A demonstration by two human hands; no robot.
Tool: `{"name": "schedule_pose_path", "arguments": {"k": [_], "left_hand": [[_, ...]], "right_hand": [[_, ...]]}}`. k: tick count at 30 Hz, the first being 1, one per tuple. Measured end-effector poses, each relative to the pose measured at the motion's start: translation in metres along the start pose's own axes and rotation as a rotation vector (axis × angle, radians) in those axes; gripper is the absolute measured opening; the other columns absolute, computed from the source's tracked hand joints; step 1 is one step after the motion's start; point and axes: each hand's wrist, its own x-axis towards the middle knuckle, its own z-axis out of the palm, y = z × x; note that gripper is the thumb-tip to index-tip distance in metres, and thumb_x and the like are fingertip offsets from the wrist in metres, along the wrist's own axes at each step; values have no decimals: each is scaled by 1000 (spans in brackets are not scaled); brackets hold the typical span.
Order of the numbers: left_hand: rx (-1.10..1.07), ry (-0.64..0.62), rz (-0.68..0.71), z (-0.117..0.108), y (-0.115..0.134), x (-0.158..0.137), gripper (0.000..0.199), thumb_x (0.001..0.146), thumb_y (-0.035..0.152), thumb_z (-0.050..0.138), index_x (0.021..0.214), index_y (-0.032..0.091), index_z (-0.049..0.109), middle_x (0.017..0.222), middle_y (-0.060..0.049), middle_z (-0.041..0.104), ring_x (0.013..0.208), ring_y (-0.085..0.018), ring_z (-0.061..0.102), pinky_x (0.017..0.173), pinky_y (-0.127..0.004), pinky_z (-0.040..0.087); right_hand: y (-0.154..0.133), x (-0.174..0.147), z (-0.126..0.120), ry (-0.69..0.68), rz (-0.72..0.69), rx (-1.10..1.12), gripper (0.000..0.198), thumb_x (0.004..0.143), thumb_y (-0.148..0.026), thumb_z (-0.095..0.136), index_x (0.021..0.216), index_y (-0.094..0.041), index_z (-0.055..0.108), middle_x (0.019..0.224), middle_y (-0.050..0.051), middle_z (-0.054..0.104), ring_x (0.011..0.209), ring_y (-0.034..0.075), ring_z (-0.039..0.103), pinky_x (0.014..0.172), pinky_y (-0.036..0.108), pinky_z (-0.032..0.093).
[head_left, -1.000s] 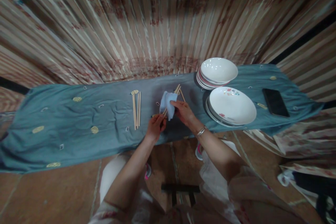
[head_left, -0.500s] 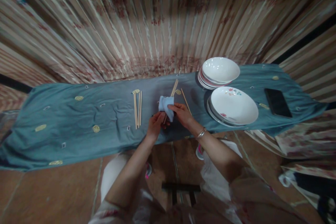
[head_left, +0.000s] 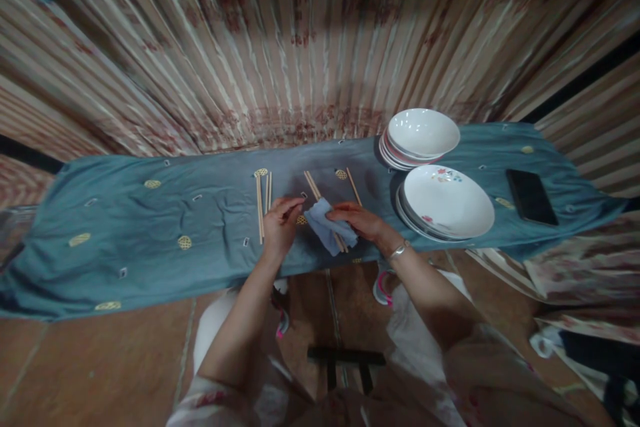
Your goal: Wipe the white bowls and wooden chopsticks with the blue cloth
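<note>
My right hand (head_left: 357, 219) grips a light blue cloth (head_left: 323, 223), which is wrapped around a pair of wooden chopsticks (head_left: 313, 183). Their ends stick out above and below the cloth, tilted over the table. My left hand (head_left: 280, 223) is to the left of the cloth and apart from it, fingers loosely bent and nothing visible in them. It partly covers a pair of chopsticks (head_left: 269, 188); another pair (head_left: 259, 210) lies just left of that. A further chopstick (head_left: 353, 185) rests beyond my right hand, its lower end hidden.
A green patterned cloth (head_left: 150, 240) covers the long table. To the right stand stacked white bowls (head_left: 424, 132) and, nearer me, stacked plates with floral decoration (head_left: 450, 203). A black phone-like slab (head_left: 531, 197) lies at far right. A pleated curtain (head_left: 320, 47) hangs behind.
My left hand has let go and moved left, toward the chopsticks lying there. The cloth and the chopsticks in it have swung to a different tilt, and my right hand has shifted slightly right.
</note>
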Motion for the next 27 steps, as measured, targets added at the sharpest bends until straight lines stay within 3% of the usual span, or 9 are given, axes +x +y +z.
{"name": "schedule_pose_path", "arguments": {"k": [7,11,15,19,23,27], "left_hand": [[268,-128,225,5,-10,-3,24,81,14,55,96,23,72,91,-7,61,89,-18,57,82,-30,46],[345,-194,334,7,-17,-5,24,84,17,51,95,22,72,91,-8,58,92,-19,54,85,-32,45],[373,-216,340,6,-19,-6,20,85,20,52,85,21,72,88,-7,57,86,-18,52,78,-29,44],[383,-195,330,2,-19,-3,17,83,19,54,75,21,69,81,-5,56,82,-17,50,76,-28,41],[425,-148,324,-6,-20,1,14,82,20,57,73,20,68,81,-5,56,82,-18,50,75,-28,40],[494,-173,357,-14,-22,4,16,83,22,55,74,20,69,84,-6,58,82,-19,50,75,-30,42]], "right_hand": [[13,1,-8,-2,-9,-108,15,58,-29,79,67,-18,72,59,-1,68,49,9,52,45,21,36],[13,-5,-8,1,-12,-111,12,57,-26,80,63,-20,72,57,-2,66,49,10,53,44,20,37],[14,-7,-10,28,-30,-134,11,56,-26,80,63,-21,72,59,-3,67,50,9,53,44,19,37],[14,-5,-14,-85,34,-221,17,59,-33,77,64,-18,72,53,-3,63,45,7,47,41,18,32],[9,-8,-19,-146,74,-296,22,61,-38,74,64,-16,71,49,-4,58,42,6,43,38,18,27],[1,-13,-25,-117,61,-339,24,59,-38,75,65,-15,72,49,-4,57,42,6,40,39,19,25]]}}
